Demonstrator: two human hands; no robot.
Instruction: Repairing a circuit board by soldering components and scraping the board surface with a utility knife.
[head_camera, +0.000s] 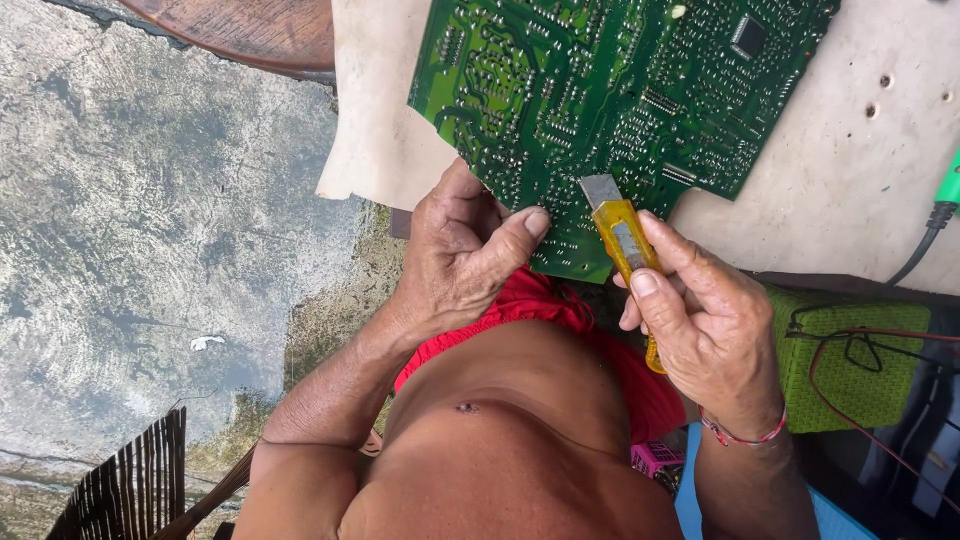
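The large green printed circuit board (620, 90) lies solder side up on the pale, stained counter (860, 190), its near corner jutting over the edge toward the person. The left hand (460, 250) pinches that corner, thumb pressed flat on top of the board and fingers curled underneath, steadying it. The right hand (705, 320) is closed around a yellow plastic utility knife (625, 240), forefinger laid along its body, and the short grey blade rests right on the board's near edge, beside the thumb. By the look of it the work is at an early stage: the blade is just meeting the surface, and I can't make out any scraped patch or cut track. A green knitted pouch (850, 350) with red wires sits off to the right.
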